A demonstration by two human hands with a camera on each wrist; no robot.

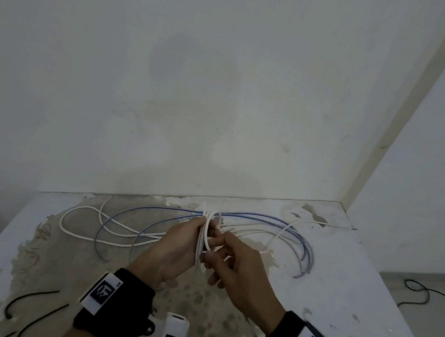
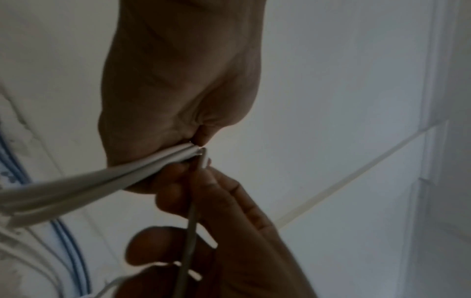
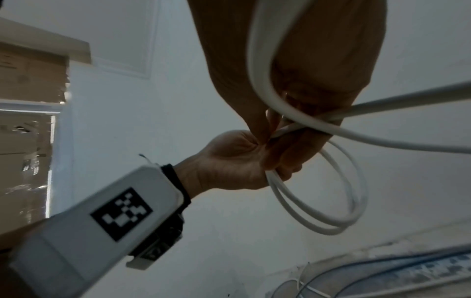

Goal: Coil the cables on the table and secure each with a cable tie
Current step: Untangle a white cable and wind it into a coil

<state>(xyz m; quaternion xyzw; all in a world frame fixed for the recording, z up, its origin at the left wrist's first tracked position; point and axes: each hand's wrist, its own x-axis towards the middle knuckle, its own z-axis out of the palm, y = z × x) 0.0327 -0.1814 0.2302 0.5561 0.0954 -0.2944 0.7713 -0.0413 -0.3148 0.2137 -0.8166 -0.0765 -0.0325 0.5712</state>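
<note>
Both hands worked above the middle of the table (image 1: 338, 313), where the left hand (image 1: 172, 250) was clenched around a small coil (image 1: 203, 240) of white cable, its loops bunched upright in the fist. The right hand (image 1: 233, 267) pinched a loose strand of that same cable just beside the left, fingers curled on it. More white cable (image 1: 86, 230) and blue cable (image 1: 265, 218) lay sprawled toward the far edge, and black ties (image 1: 34, 302) lay at the near left corner. The cable looked light, smooth and springy, so loops would likely spring open if released; the safest hold seemed to be the bunched crossing, kept squeezed while a tie goes round.
</note>
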